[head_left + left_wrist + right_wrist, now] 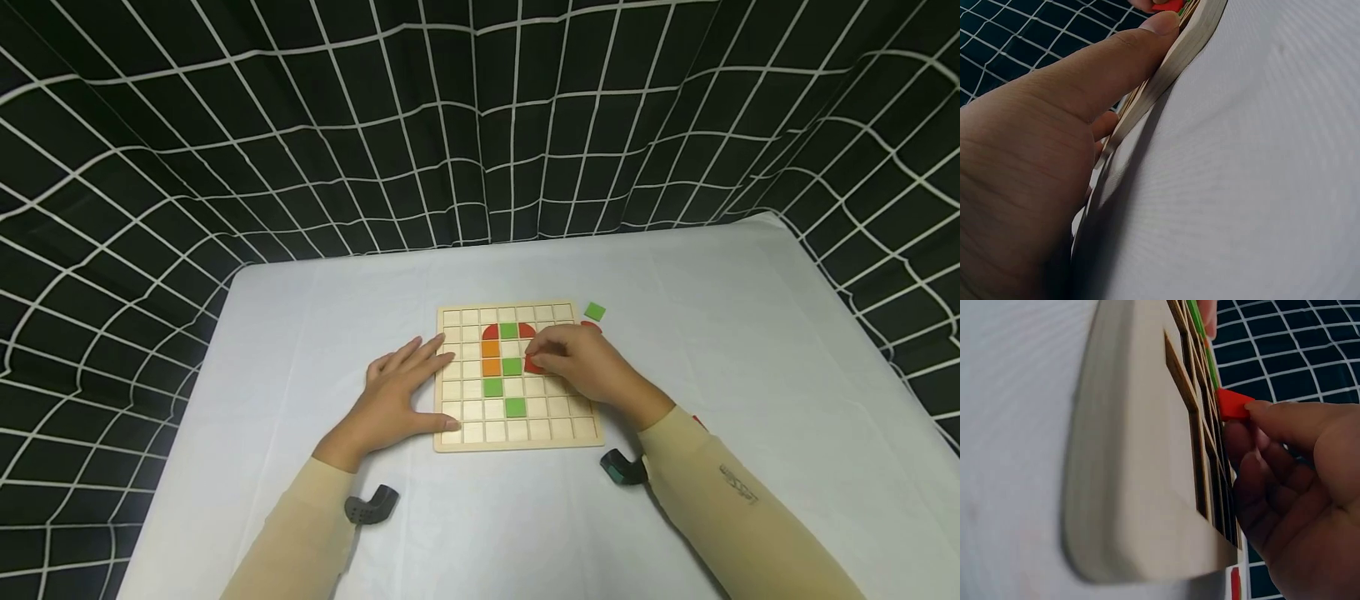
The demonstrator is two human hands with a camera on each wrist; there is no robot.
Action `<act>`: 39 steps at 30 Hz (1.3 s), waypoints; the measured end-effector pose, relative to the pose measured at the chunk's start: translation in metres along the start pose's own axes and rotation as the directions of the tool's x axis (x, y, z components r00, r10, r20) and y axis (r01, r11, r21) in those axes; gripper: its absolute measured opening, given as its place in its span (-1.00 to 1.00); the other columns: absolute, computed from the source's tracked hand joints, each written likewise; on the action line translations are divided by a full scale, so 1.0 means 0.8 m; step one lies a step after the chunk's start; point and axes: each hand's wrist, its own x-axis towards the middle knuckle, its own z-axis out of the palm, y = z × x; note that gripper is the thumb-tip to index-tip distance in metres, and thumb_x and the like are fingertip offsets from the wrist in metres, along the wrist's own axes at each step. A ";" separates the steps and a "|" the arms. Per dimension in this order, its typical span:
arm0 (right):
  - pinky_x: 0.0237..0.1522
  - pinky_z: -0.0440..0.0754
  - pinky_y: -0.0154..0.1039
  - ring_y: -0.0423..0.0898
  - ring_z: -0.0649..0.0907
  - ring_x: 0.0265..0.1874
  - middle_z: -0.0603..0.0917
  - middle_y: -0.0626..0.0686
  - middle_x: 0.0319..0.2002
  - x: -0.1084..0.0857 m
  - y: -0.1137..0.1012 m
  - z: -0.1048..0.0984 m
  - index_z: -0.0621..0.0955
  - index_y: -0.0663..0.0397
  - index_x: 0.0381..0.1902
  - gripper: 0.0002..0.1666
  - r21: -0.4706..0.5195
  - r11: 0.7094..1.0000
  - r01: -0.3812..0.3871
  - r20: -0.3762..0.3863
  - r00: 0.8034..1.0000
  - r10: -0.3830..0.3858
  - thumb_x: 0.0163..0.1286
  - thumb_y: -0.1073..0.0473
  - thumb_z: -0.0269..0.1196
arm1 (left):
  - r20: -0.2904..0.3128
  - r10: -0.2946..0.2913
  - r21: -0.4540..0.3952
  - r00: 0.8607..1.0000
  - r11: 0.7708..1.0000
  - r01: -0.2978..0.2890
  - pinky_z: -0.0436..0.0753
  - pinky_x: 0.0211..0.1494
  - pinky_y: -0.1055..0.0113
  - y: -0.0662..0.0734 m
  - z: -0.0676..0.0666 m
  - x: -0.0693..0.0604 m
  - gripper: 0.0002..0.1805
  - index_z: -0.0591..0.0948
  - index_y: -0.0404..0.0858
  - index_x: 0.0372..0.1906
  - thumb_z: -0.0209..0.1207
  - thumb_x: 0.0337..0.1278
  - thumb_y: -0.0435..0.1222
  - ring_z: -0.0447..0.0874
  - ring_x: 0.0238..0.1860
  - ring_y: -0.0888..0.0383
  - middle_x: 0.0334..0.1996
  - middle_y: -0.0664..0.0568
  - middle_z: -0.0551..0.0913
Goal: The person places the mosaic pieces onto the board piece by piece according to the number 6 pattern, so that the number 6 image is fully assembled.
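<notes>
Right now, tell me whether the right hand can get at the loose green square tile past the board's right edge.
Probably yes: the green square tile lies uncovered just beyond the right hand. Its grip is taken, though, by a red tile, which likely needs setting down first.

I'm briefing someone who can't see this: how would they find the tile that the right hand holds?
On the white table lies a pale, gridded board. Over its right half, the right hand pinches a red tile, just right of a green tile. It alone is held; the green one and the orange tile beyond lie on the board.
</notes>
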 end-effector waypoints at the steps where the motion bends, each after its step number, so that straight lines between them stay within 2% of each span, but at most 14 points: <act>1: 0.22 0.59 0.07 0.00 0.68 0.02 0.80 -0.08 -0.09 0.001 0.000 0.001 0.82 0.00 -0.08 -0.86 -0.006 1.000 -0.003 0.004 1.000 0.004 0.53 0.32 0.39 | 0.000 0.000 0.000 1.000 1.000 0.000 -0.10 0.58 -0.18 0.000 0.000 0.000 0.13 0.41 0.03 0.69 0.52 0.04 0.35 -0.15 0.74 0.04 0.76 0.29 0.01; 9: 0.18 0.61 0.06 0.01 0.68 0.00 0.78 -0.06 -0.09 0.004 -0.004 0.002 0.82 0.01 -0.07 -0.86 -0.038 0.999 -0.035 0.015 0.999 0.036 0.54 0.32 0.38 | -0.005 0.006 0.010 1.000 1.000 -0.006 -0.10 0.58 -0.18 -0.001 0.001 0.001 0.14 0.40 0.02 0.69 0.52 0.04 0.36 -0.16 0.74 0.04 0.76 0.28 0.01; 15: 0.15 0.62 0.03 0.00 0.67 -0.03 0.77 -0.06 -0.11 0.005 -0.004 0.003 0.81 0.02 -0.09 -0.89 -0.064 0.998 -0.012 0.004 1.000 0.012 0.53 0.31 0.41 | -0.009 0.007 0.012 1.000 1.000 -0.007 -0.11 0.59 -0.19 -0.001 0.000 0.001 0.13 0.41 0.02 0.69 0.53 0.04 0.34 -0.16 0.74 0.03 0.76 0.25 0.02; 18: 0.19 0.60 0.05 0.02 0.67 0.02 0.78 -0.03 -0.07 0.003 -0.003 0.000 0.81 0.04 -0.07 -0.90 -0.063 0.998 0.004 -0.007 1.000 -0.004 0.53 0.30 0.41 | -0.008 0.006 0.011 1.000 1.000 -0.006 -0.11 0.59 -0.19 0.000 0.000 0.001 0.13 0.41 0.01 0.69 0.53 0.03 0.34 -0.16 0.74 0.02 0.76 0.24 0.03; 26: 0.21 0.61 0.10 0.05 0.67 0.03 0.77 0.04 0.00 -0.013 0.003 -0.016 0.79 0.12 -0.01 -0.86 -0.040 0.999 -0.016 -0.071 0.997 0.013 0.53 0.31 0.41 | -0.003 0.001 0.015 1.000 1.000 -0.001 -0.09 0.58 -0.19 0.002 -0.001 0.000 0.13 0.41 0.01 0.69 0.54 0.03 0.33 -0.15 0.74 0.02 0.76 0.24 0.03; 37: 0.09 0.63 0.09 0.04 0.67 -0.08 0.76 0.00 -0.12 -0.036 0.008 -0.029 0.79 0.12 0.03 -0.83 -0.054 0.998 -0.045 -0.092 0.995 0.040 0.53 0.28 0.42 | -0.002 0.004 0.024 1.000 1.000 -0.004 -0.08 0.58 -0.19 0.000 -0.001 0.001 0.14 0.41 0.02 0.68 0.52 0.03 0.36 -0.15 0.74 0.03 0.76 0.27 0.03; 39: 0.15 0.62 0.11 0.07 0.70 0.02 0.76 -0.01 -0.13 -0.041 0.011 -0.031 0.79 0.12 0.03 -0.83 -0.054 0.998 -0.045 -0.090 0.995 0.040 0.53 0.28 0.43 | -0.002 0.004 0.024 1.000 1.000 -0.004 -0.08 0.58 -0.19 0.001 -0.001 0.001 0.14 0.41 0.02 0.68 0.52 0.02 0.37 -0.15 0.74 0.03 0.76 0.27 0.03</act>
